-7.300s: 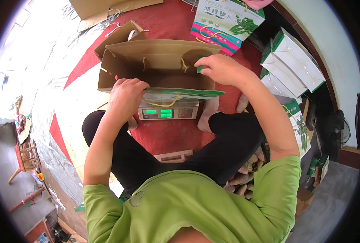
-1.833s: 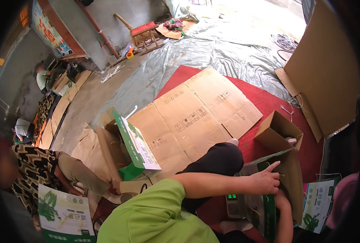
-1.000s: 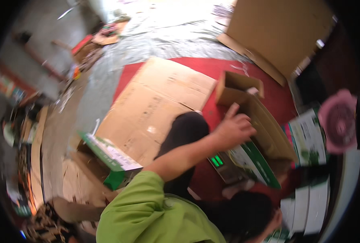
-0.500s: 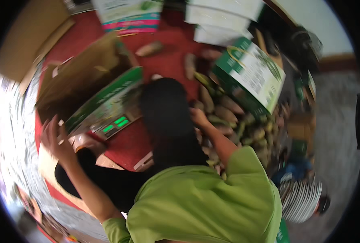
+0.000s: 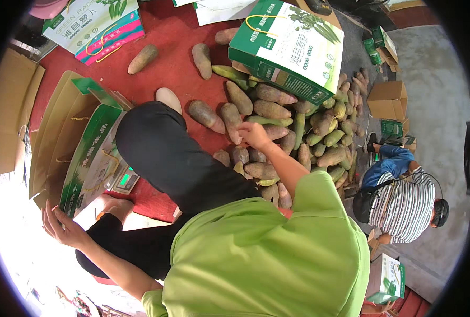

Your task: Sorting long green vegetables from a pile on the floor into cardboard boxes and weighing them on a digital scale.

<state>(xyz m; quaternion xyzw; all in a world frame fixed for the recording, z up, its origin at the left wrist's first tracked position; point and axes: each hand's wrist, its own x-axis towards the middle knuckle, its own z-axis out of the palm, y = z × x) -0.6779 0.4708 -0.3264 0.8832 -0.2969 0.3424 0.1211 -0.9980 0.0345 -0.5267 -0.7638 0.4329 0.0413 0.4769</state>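
Note:
My left hand (image 5: 63,231), fingers spread, is beside the near end of an open cardboard carton (image 5: 89,145) with a green and white side. It holds nothing. That carton sits on a scale (image 5: 124,179) with a lit green display. My right hand (image 5: 255,136) reaches over my raised knee to the edge of a heap of radishes. Its bent fingers are beside a long brownish-pink radish (image 5: 230,120), not wrapped round it; contact is unclear. More radishes, some green (image 5: 299,129) and some dull purple (image 5: 273,110), lie around that hand.
A green and white carton (image 5: 293,45) rests on the heap's far side. Another carton (image 5: 100,26) stands back left on the red carpet (image 5: 166,29). Loose radishes (image 5: 143,59) lie between. At right, a person in a striped shirt (image 5: 404,206) bends near more cartons (image 5: 387,100).
My view has shifted, bringing more of the heap and the person at right into sight. My right hand has moved near a radish at the heap's edge. My left hand stays by the open carton.

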